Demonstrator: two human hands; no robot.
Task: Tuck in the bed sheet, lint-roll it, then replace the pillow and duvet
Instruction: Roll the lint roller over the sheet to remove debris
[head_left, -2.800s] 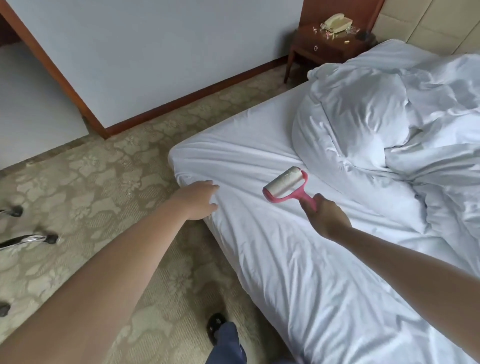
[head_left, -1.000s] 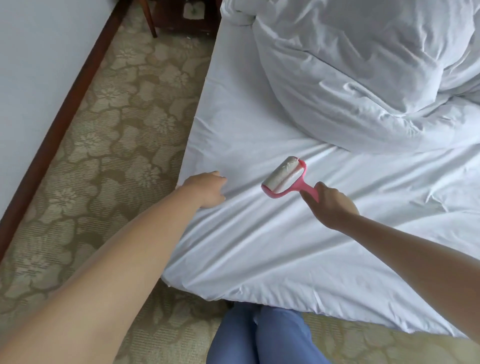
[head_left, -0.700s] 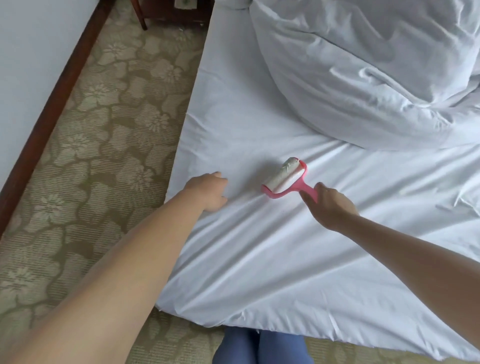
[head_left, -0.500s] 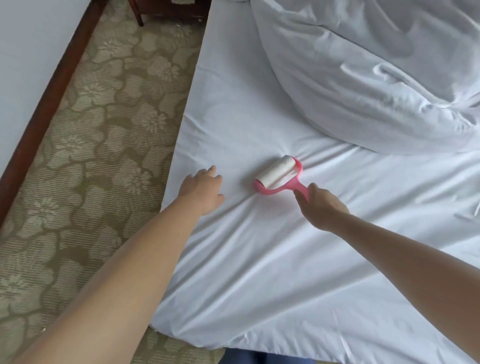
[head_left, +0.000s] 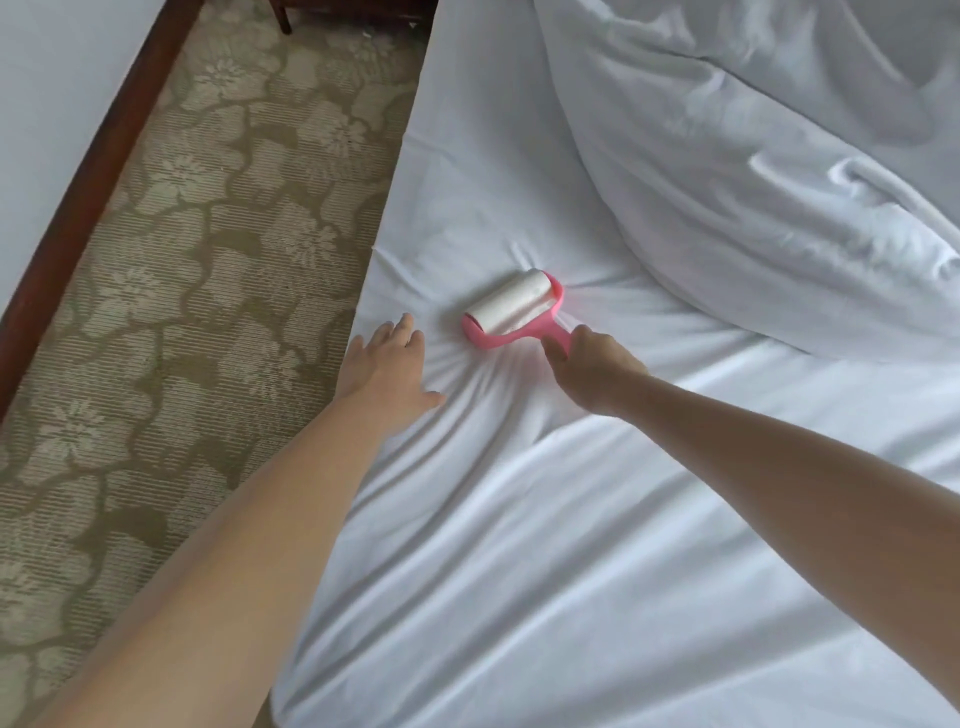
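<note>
So, the lint-rolling step is what's being done here, by the look of it. The lint roller (head_left: 511, 307) is pressed down onto the bed sheet (head_left: 519, 545) near the left edge of the bed, and its pink handle is gripped by the right hand (head_left: 587, 366), fingers curled round it, with the thumb laid along the stem, probably so the push can be steered. Little creases are fanned out from under the roller, which suggests a fair bit of pressure is being put on it. The left hand (head_left: 387, 364) is laid flat on the sheet just beside the roller, fingers spread and straight, nothing held; most likely the fabric is being pinned so it isn't dragged along and bunched up by the sticky roll. The duvet (head_left: 753, 171) is heaped up at the far right of the bed, kept off the part being cleaned, so that side can't be rolled until it's shifted. A pillow can't be picked out separately in that white pile. Patterned carpet (head_left: 182, 312) is seen alongside the bed.
</note>
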